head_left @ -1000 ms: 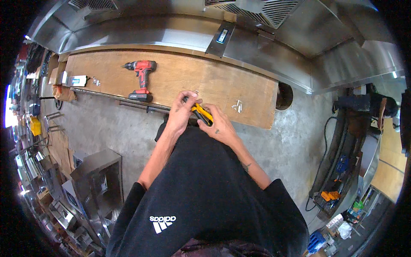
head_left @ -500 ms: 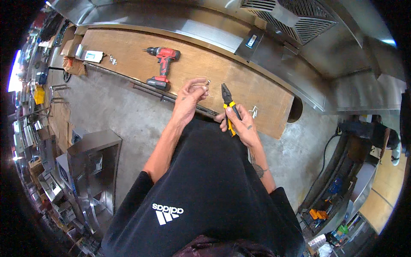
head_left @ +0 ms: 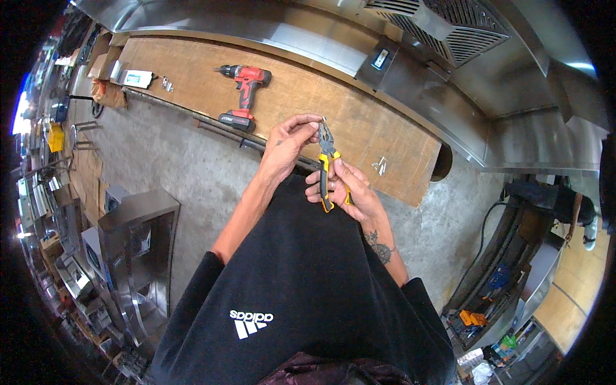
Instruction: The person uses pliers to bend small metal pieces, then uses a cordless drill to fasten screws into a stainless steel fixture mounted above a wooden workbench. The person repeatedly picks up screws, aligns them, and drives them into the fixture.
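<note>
My left hand point(head_left: 287, 145) is closed in a pinch on a small metal piece point(head_left: 324, 119), whose exact kind is too small to make out. In my right hand point(head_left: 356, 187) is a pair of pliers point(head_left: 328, 146) with grey jaws and black-and-yellow handles, spread apart in my grip. The jaw tips reach up beside my left fingertips, at the small metal piece; whether they bite on it I cannot tell. Both hands are above the near edge of a long wooden board point(head_left: 301, 90). Several small metal pieces point(head_left: 381, 167) lie on the board, right of the pliers.
A red and black cordless drill point(head_left: 248, 90) lies on the board, left of my hands. Farther left are more metal bits point(head_left: 167, 84) and a white packet point(head_left: 136, 78). A steel panel point(head_left: 289, 48) runs along the far side. Another person point(head_left: 545, 199) is at the far right.
The pliers have swung up and left, handles spread, bringing the jaws to my left fingertips. My left hand has moved slightly to the right with the small metal piece.
</note>
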A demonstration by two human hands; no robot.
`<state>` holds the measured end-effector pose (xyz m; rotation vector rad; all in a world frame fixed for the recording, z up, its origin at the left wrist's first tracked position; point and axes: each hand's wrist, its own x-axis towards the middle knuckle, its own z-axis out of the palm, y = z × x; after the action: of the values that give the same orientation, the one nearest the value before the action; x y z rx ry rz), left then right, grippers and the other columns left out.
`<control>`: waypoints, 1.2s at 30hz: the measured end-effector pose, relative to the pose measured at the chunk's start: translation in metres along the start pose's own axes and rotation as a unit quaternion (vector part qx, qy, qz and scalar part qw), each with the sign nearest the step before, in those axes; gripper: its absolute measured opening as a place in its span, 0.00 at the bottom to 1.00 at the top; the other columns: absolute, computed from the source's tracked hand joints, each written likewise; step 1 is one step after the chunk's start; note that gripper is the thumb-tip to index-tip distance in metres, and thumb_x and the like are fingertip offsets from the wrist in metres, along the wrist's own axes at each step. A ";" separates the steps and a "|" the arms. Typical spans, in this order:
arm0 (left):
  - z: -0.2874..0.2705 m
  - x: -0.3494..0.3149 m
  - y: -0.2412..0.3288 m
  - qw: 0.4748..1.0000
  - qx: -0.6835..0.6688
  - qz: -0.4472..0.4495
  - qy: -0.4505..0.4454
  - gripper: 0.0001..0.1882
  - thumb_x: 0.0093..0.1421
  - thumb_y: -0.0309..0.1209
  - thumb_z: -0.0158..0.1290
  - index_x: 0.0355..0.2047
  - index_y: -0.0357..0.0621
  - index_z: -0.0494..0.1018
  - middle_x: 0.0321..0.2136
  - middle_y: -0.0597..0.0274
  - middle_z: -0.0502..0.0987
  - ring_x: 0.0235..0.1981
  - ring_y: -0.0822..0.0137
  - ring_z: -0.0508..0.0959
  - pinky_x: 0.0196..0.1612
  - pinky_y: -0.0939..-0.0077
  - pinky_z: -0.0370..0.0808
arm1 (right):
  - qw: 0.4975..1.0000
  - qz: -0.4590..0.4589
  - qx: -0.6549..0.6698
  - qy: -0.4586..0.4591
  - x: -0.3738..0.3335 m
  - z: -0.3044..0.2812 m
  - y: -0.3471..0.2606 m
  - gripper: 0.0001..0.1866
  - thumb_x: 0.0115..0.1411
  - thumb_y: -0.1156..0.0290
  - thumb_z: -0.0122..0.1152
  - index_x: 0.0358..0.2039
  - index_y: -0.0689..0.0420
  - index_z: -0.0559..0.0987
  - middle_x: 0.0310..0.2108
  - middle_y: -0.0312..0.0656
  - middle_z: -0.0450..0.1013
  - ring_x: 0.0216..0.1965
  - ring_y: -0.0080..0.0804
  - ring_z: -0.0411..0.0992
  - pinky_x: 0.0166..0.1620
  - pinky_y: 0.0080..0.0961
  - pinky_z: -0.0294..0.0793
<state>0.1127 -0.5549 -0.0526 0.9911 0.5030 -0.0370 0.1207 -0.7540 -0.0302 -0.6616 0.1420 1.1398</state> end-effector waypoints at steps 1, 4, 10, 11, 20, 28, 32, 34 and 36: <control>-0.001 0.001 0.000 1.000 0.015 0.003 0.000 0.12 0.66 0.25 0.56 0.49 0.33 0.77 0.36 0.62 0.80 0.36 0.75 0.77 0.43 0.80 0.75 | 1.000 0.000 -0.001 0.001 0.000 0.000 0.000 0.24 0.74 0.54 0.47 0.57 0.61 0.68 0.46 0.58 0.76 0.44 0.49 0.80 0.49 0.48 0.82; 0.000 0.000 0.001 0.999 0.049 0.010 0.000 0.13 0.66 0.26 0.56 0.48 0.33 0.77 0.35 0.61 0.80 0.36 0.75 0.77 0.43 0.79 0.75 | 1.000 -0.010 -0.015 0.007 -0.002 -0.001 -0.001 0.19 0.75 0.56 0.42 0.51 0.60 0.69 0.47 0.62 0.75 0.43 0.52 0.80 0.48 0.49 0.83; 0.003 -0.004 0.000 0.999 0.054 0.003 -0.002 0.13 0.66 0.26 0.56 0.48 0.33 0.78 0.34 0.62 0.80 0.36 0.75 0.77 0.44 0.79 0.75 | 1.000 -0.008 -0.026 0.010 -0.002 -0.003 -0.005 0.22 0.74 0.53 0.47 0.54 0.59 0.69 0.40 0.54 0.78 0.37 0.44 0.81 0.42 0.42 0.83; 0.002 -0.004 -0.001 0.999 0.054 0.002 -0.001 0.13 0.66 0.26 0.56 0.48 0.33 0.78 0.34 0.62 0.80 0.36 0.75 0.77 0.44 0.79 0.75 | 0.999 -0.011 -0.032 0.019 -0.002 -0.004 -0.004 0.21 0.74 0.53 0.46 0.53 0.59 0.69 0.38 0.53 0.78 0.35 0.42 0.80 0.39 0.40 0.82; 0.006 -0.006 0.017 0.984 0.166 0.011 -0.060 0.16 0.69 0.36 0.54 0.46 0.34 0.78 0.32 0.64 0.78 0.34 0.75 0.75 0.41 0.78 0.74 | 0.997 -0.025 -0.060 0.031 -0.008 -0.012 -0.001 0.19 0.74 0.51 0.46 0.44 0.56 0.72 0.29 0.47 0.78 0.25 0.34 0.76 0.27 0.28 0.74; 0.004 0.013 0.052 0.838 0.498 -0.001 -0.224 0.27 0.68 0.54 0.54 0.30 0.38 0.78 0.16 0.73 0.62 0.20 0.77 0.60 0.21 0.71 0.55 | 0.984 -0.018 -0.166 0.063 -0.015 -0.008 -0.004 0.19 0.74 0.52 0.47 0.44 0.58 0.70 0.27 0.43 0.76 0.23 0.28 0.74 0.26 0.24 0.74; -0.001 0.022 0.054 0.808 0.531 -0.033 -0.253 0.27 0.67 0.53 0.54 0.33 0.38 0.80 0.17 0.71 0.67 0.21 0.77 0.63 0.22 0.73 0.59 | 0.932 -0.024 -0.343 0.116 -0.012 -0.004 0.001 0.19 0.75 0.55 0.46 0.45 0.61 0.69 0.27 0.43 0.75 0.24 0.27 0.74 0.28 0.24 0.74; -0.001 0.022 0.053 0.813 0.519 -0.019 -0.262 0.26 0.67 0.53 0.55 0.36 0.37 0.81 0.18 0.70 0.70 0.21 0.77 0.66 0.23 0.74 0.62 | 0.863 -0.057 -0.473 0.169 -0.012 -0.001 0.011 0.18 0.75 0.57 0.46 0.45 0.62 0.69 0.27 0.42 0.75 0.24 0.27 0.74 0.28 0.25 0.74; 0.002 0.021 0.055 0.823 0.495 -0.058 -0.272 0.25 0.68 0.51 0.54 0.40 0.37 0.81 0.20 0.68 0.74 0.23 0.77 0.70 0.25 0.77 0.66 | 0.778 -0.069 -0.587 0.213 -0.011 -0.001 0.016 0.17 0.75 0.59 0.46 0.44 0.63 0.70 0.27 0.41 0.75 0.25 0.26 0.75 0.29 0.24 0.74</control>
<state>0.1466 -0.5218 -0.0166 1.8824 -0.0380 -0.7403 0.1021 -0.7591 -0.0329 -2.0189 -0.2774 0.8162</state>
